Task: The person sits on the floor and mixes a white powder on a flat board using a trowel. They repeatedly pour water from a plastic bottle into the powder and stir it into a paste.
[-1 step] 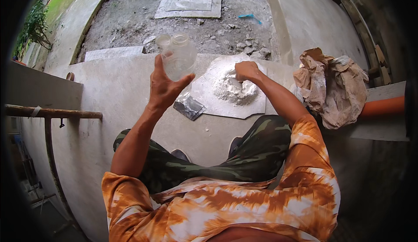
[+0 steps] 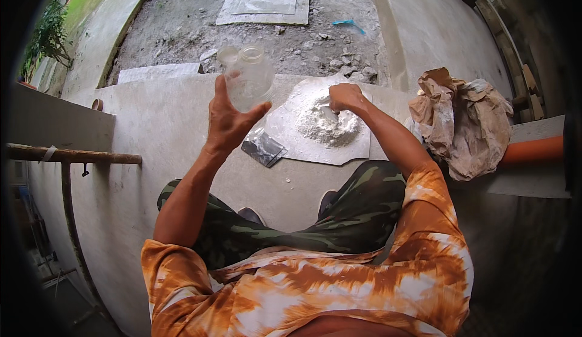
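My left hand [image 2: 227,118] is wrapped round a clear, empty-looking plastic jar [image 2: 253,83], its round uncovered mouth facing up. A second clear round piece [image 2: 228,55], perhaps a lid, shows beside that mouth. Fingers curled downward, my right hand [image 2: 347,97] is at the top of a heap of white powder [image 2: 324,129]. A pale thing shows under those fingers, too much covered to name. The heap lies on a flat, powder-dusted board [image 2: 288,140] on the concrete. By the board's near left corner is a dark, shiny flat packet [image 2: 264,149].
A crumpled brown paper sack [image 2: 464,124] stands at the right, near an orange pipe [image 2: 533,151]. Rubble and a square concrete cover [image 2: 264,0] are beyond the slab. At the left runs a rusty metal rail [image 2: 73,155].
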The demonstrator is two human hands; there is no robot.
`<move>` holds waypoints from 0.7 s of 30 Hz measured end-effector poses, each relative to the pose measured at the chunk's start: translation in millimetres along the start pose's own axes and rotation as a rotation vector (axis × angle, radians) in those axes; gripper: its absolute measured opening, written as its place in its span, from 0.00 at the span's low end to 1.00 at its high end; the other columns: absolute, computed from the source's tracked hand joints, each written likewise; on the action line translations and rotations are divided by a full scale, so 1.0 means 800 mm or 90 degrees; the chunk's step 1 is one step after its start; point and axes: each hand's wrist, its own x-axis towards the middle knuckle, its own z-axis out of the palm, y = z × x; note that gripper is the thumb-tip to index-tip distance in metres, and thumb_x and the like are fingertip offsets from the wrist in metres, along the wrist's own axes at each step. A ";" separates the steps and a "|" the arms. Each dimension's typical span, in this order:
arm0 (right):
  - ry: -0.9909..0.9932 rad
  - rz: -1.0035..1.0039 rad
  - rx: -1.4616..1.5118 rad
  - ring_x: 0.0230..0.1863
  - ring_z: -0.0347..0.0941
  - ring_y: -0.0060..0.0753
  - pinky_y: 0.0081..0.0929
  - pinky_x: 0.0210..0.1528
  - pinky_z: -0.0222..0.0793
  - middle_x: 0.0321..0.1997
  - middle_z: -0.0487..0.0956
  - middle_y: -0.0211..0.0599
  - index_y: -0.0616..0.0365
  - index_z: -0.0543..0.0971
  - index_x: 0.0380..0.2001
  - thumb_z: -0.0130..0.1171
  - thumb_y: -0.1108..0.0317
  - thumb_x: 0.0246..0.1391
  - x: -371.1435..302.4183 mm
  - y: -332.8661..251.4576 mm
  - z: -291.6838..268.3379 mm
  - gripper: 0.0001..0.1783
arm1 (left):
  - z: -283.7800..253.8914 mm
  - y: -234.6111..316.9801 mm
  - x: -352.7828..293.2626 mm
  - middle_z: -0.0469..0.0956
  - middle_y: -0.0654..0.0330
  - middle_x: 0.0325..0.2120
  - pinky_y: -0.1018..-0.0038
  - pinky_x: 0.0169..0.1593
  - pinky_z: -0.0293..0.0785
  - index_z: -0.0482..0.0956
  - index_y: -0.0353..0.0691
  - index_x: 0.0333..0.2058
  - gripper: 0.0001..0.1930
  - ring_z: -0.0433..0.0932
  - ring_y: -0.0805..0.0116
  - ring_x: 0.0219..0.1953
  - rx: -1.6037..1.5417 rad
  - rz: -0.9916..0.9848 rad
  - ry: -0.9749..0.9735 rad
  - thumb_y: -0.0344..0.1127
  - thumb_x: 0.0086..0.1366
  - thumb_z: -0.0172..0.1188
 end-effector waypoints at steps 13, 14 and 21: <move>-0.007 0.062 0.010 0.48 0.84 0.46 0.43 0.47 0.79 0.45 0.86 0.48 0.60 0.87 0.42 0.66 0.63 0.45 0.005 0.005 0.008 0.20 | -0.022 -0.011 0.013 0.79 0.40 0.48 0.60 0.54 0.82 0.62 0.37 0.59 0.41 0.83 0.48 0.50 0.022 0.064 0.026 0.40 0.52 0.78; -0.003 0.066 -0.005 0.48 0.84 0.47 0.43 0.47 0.79 0.45 0.86 0.49 0.59 0.87 0.42 0.66 0.64 0.45 0.005 0.010 0.002 0.20 | -0.023 -0.012 0.015 0.80 0.40 0.48 0.60 0.54 0.82 0.62 0.37 0.59 0.41 0.83 0.48 0.50 0.010 0.058 0.027 0.40 0.52 0.78; 0.025 0.039 -0.033 0.49 0.84 0.48 0.42 0.48 0.80 0.46 0.86 0.50 0.60 0.87 0.42 0.64 0.66 0.42 0.011 0.011 -0.021 0.20 | -0.028 -0.015 0.017 0.80 0.40 0.48 0.59 0.54 0.82 0.62 0.37 0.59 0.40 0.83 0.47 0.50 0.023 0.061 0.036 0.38 0.53 0.78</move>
